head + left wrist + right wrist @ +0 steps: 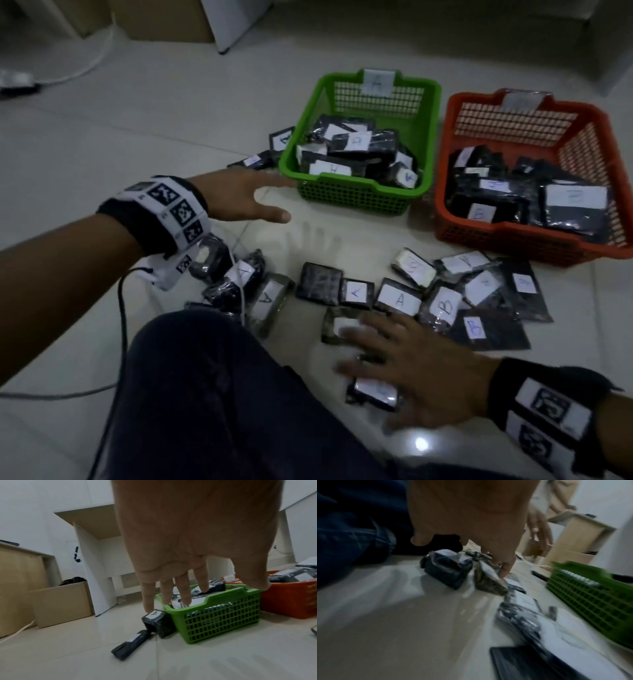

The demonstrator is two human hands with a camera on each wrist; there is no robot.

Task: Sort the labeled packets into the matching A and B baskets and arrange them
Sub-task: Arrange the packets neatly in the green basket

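Right hand [407, 373], fingers spread over two packets [375, 390] at lower centre; label is hidden, so missorting is risked. Left hand [239, 198]: fingers straight, nothing held.

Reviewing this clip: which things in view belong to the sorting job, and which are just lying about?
Job: green basket, orange basket, loose labeled packets, left hand, right hand.
Lying about: cardboard box, white cable, white cupboard.

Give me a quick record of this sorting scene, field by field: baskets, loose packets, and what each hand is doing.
green basket: tagged A, partly filled with packets
orange basket: right of green, partly filled
loose packets: scattered on the floor, labels A and B showing
left hand: open, holds nothing, beside the green basket
right hand: open, fingers spread above packets near the knee
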